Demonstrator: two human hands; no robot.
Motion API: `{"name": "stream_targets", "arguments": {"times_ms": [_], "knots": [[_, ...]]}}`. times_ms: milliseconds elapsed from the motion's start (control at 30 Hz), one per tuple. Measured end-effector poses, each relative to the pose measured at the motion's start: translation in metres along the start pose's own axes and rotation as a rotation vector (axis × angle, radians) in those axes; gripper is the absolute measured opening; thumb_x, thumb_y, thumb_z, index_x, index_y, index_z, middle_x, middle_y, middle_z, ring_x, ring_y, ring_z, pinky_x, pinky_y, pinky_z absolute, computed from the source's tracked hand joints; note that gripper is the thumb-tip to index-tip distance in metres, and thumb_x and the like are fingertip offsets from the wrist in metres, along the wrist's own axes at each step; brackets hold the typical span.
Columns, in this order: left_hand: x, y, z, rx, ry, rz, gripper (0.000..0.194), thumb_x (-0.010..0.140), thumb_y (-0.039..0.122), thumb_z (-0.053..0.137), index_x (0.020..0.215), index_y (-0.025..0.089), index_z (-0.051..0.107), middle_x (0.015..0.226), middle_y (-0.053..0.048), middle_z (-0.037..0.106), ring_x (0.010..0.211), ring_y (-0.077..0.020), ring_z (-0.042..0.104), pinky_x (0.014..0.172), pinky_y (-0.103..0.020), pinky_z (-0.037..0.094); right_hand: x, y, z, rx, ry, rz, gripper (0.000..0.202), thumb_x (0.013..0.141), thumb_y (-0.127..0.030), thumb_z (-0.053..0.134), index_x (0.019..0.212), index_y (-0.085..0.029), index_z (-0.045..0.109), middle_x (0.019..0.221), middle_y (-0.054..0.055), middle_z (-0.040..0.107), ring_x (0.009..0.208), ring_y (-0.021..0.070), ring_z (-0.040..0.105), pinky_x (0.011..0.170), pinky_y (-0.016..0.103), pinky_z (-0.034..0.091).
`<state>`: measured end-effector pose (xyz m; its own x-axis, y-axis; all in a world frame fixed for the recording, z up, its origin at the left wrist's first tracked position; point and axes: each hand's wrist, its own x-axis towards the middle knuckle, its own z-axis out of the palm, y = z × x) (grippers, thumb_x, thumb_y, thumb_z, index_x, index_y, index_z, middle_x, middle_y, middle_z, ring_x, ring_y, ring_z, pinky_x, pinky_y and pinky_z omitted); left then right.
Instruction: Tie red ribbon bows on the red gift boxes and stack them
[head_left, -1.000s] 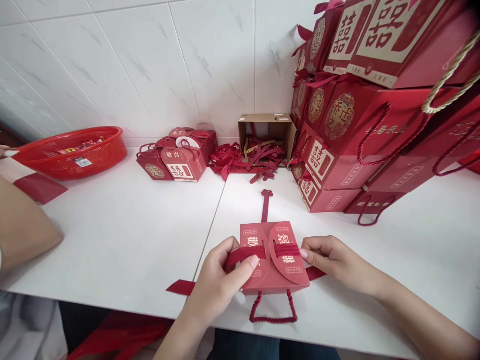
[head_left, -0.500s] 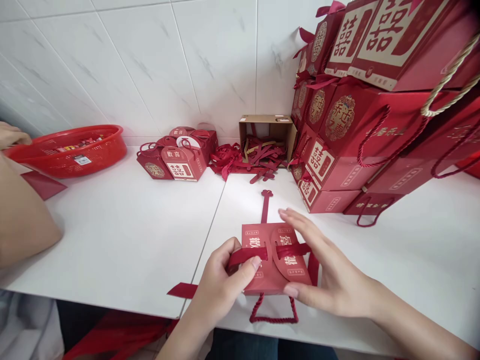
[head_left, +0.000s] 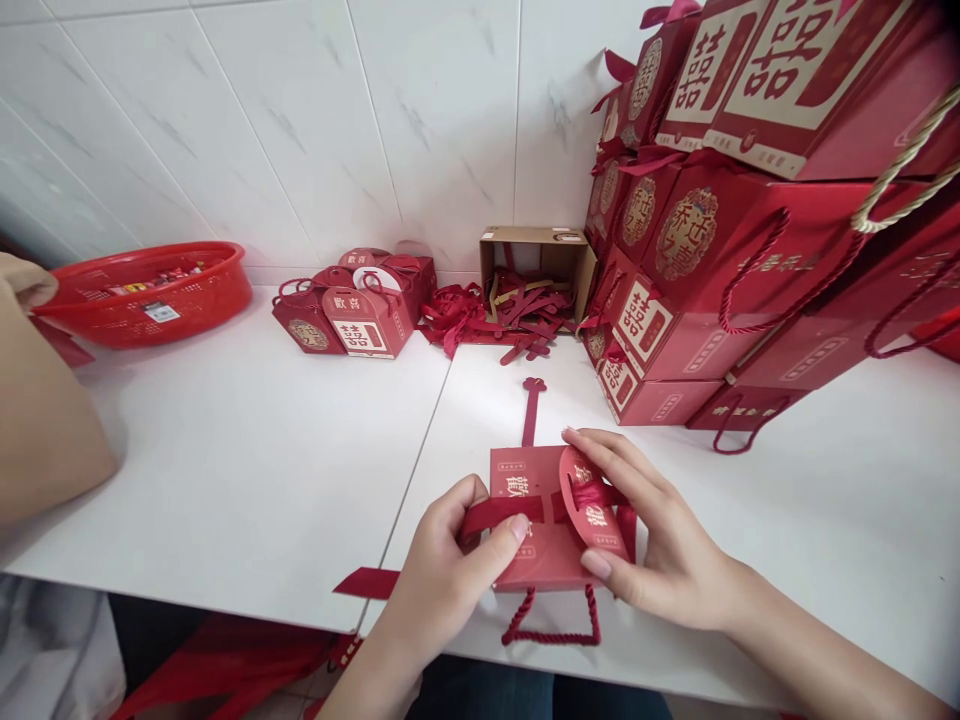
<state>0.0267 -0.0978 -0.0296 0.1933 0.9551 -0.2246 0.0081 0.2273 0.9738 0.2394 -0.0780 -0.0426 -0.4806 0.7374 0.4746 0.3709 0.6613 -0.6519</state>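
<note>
A red gift box (head_left: 525,570) with gold characters lies before me at the table's front, its twisted rope handle (head_left: 551,637) hanging toward me. A dark red ribbon (head_left: 499,512) runs through slots in its two top flaps. My left hand (head_left: 457,555) pinches the ribbon at the box's left side, thumb on the left flap. With thumb and fingers, my right hand (head_left: 652,530) grips the rounded right flap (head_left: 589,505), which is tilted up from the top. A red strip with a flower-shaped end (head_left: 532,410) sticks out behind the box.
Stacked red gift boxes (head_left: 705,270) rise at the right. By the wall are a cardboard box (head_left: 574,245) of red strips, loose ribbons (head_left: 454,315) and several small boxes (head_left: 360,320). Further left, a person's arm (head_left: 45,400) is beside a red basket (head_left: 217,300) of wrapped sweets.
My right hand has lifted the right flap, which lay flat over the top before. The left hand keeps its pinch on the ribbon. At far left, the other person's arm has shifted.
</note>
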Motion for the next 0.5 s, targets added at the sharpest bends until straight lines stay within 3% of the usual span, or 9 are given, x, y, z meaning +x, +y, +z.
{"name": "stream_targets", "arguments": {"times_ms": [167, 233, 300, 367, 433, 500], "knots": [[-0.001, 0.002, 0.002, -0.011, 0.023, -0.014, 0.026, 0.077, 0.038, 0.067, 0.075, 0.016, 0.052, 0.071, 0.002, 0.058, 0.064, -0.0098, 0.052, 0.059, -0.019, 0.042, -0.004, 0.001, -0.007, 0.037, -0.101, 0.084, 0.053, 0.098, -0.039, 0.033, 0.149, -0.031, 0.021, 0.154, 0.005, 0.02, 0.141, 0.0255, 0.024, 0.111, 0.039, 0.034], [-0.001, 0.003, 0.001, -0.008, 0.036, -0.017, 0.028, 0.076, 0.038, 0.067, 0.072, 0.016, 0.05, 0.066, 0.003, 0.055, 0.06, -0.0082, 0.048, 0.056, -0.018, 0.039, -0.005, 0.003, -0.01, 0.03, -0.025, 0.222, 0.048, 0.098, -0.038, 0.032, 0.146, -0.035, 0.026, 0.151, 0.005, 0.026, 0.132, 0.0236, 0.038, 0.103, 0.038, 0.042], [-0.001, 0.003, 0.001, -0.005, 0.035, -0.025, 0.029, 0.076, 0.039, 0.067, 0.071, 0.017, 0.049, 0.065, 0.004, 0.053, 0.059, -0.0081, 0.046, 0.055, -0.018, 0.038, -0.005, 0.005, -0.012, 0.051, 0.034, 0.373, 0.045, 0.096, -0.042, 0.038, 0.14, -0.034, 0.034, 0.138, 0.008, 0.043, 0.102, 0.0192, 0.057, 0.084, 0.034, 0.051], [-0.001, 0.003, 0.0, 0.002, 0.023, -0.03, 0.03, 0.075, 0.04, 0.067, 0.071, 0.017, 0.049, 0.066, 0.003, 0.053, 0.059, -0.0087, 0.046, 0.056, -0.018, 0.038, -0.004, 0.005, -0.014, 0.108, 0.023, 0.492, 0.041, 0.093, -0.046, 0.044, 0.13, -0.028, 0.041, 0.109, 0.006, 0.058, 0.072, 0.0141, 0.055, 0.064, 0.029, 0.05], [-0.001, 0.002, 0.001, 0.014, 0.031, -0.027, 0.031, 0.075, 0.042, 0.067, 0.071, 0.017, 0.049, 0.067, 0.003, 0.052, 0.06, -0.0095, 0.046, 0.056, -0.019, 0.037, -0.003, 0.004, -0.016, 0.185, -0.036, 0.561, 0.032, 0.092, -0.049, 0.046, 0.111, -0.023, 0.051, 0.08, 0.0, 0.057, 0.061, 0.0123, 0.047, 0.055, 0.026, 0.043], [-0.002, 0.002, 0.002, 0.028, 0.065, -0.02, 0.033, 0.074, 0.044, 0.067, 0.07, 0.018, 0.046, 0.065, 0.003, 0.05, 0.06, -0.0098, 0.044, 0.055, -0.02, 0.036, -0.002, 0.003, -0.018, 0.229, -0.097, 0.587, 0.033, 0.091, -0.051, 0.046, 0.084, -0.02, 0.054, 0.065, -0.002, 0.049, 0.059, 0.0116, 0.042, 0.053, 0.025, 0.038]]}}
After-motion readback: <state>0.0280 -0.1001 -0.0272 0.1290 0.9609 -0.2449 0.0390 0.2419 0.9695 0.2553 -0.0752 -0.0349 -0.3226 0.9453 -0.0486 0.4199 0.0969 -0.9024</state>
